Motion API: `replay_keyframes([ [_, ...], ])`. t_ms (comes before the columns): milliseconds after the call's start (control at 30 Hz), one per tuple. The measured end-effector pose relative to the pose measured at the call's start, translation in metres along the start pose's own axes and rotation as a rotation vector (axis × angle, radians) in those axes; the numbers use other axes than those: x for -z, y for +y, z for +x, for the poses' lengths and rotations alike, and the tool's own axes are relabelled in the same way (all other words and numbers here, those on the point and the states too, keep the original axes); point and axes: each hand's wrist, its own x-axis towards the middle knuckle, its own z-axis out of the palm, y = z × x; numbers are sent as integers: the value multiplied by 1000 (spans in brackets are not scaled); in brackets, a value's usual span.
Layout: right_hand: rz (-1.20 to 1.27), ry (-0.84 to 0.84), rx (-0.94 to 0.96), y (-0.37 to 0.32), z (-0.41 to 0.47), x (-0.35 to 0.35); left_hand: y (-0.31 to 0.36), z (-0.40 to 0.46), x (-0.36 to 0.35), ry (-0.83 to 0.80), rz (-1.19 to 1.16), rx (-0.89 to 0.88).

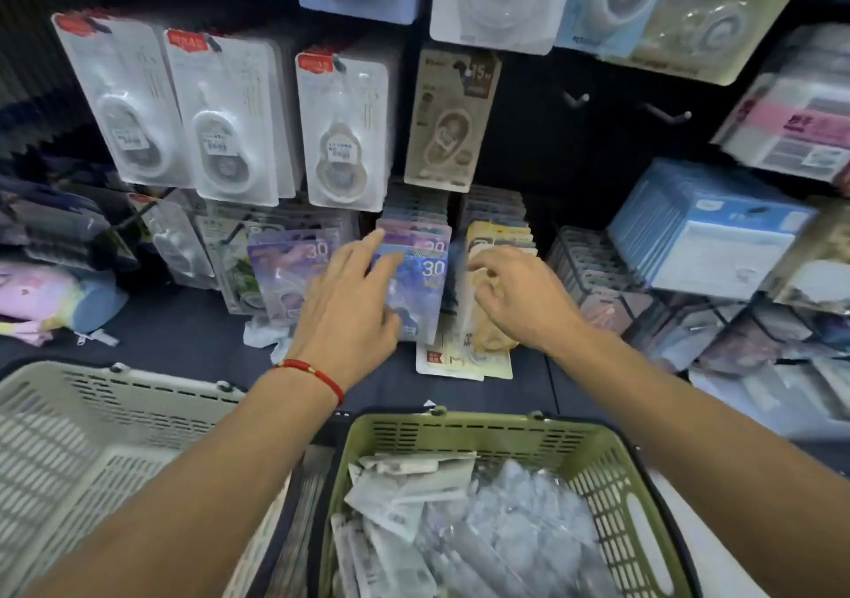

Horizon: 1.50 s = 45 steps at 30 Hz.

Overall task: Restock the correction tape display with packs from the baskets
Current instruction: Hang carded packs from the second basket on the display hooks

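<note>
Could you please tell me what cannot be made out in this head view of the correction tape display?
- Blue pack: lower left hidden under the left hand.
- Yellow pack: mostly covered by the right hand; whether the fingers grip it is unclear.
- Price stickers on the hanging packs: too blurred to read.
- Beige basket: cut off by the left edge.
- Green basket: bottom edge cuts its contents.

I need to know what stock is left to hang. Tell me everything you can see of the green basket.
The green basket is olive plastic with slotted walls, a row of narrow vents under the rim and a long handle slot in its right wall. It sits lowest in view, right of the beige basket, below both forearms; neither hand touches it. Inside lies a loose heap of clear and whitish packs, lying at all angles. Its near edge is cut off by the frame.
</note>
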Motion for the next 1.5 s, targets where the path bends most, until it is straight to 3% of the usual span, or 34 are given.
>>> replay_keyframes([
  [233,64,-486,-104,15,-135,-42,-11,-86,-36,-705,133,-214],
  [333,75,-597,-63,7,-171,-73,-7,-120,-56,-834,193,-210],
  [467,-10,-620,55,-2,-186,-112,-5,-152,-83,-912,309,-149],
  [600,79,-475,-57,-1,-187,-134,-3,-170,-101,-798,341,-72],
  [800,659,-79,-479,18,-168,-105,-14,-170,-112,-611,316,27],
  [900,993,-93,-737,32,-163,-89,-18,-167,-117,-587,316,21],
  [1033,1209,-137,-796,41,-171,-76,-12,-164,-116,-479,299,16],
  [1133,1301,-65,-812,50,-174,-66,-4,-154,-101,-210,8,150],
  [1233,1430,37,-822,62,-179,-54,0,-141,-80,-74,-272,451],
  [1367,1693,76,-832,69,-188,-47,5,-136,-64,-106,-783,767],
  [1500,1787,25,-788,60,-187,-49,18,-145,-64,-171,-1170,857],
])
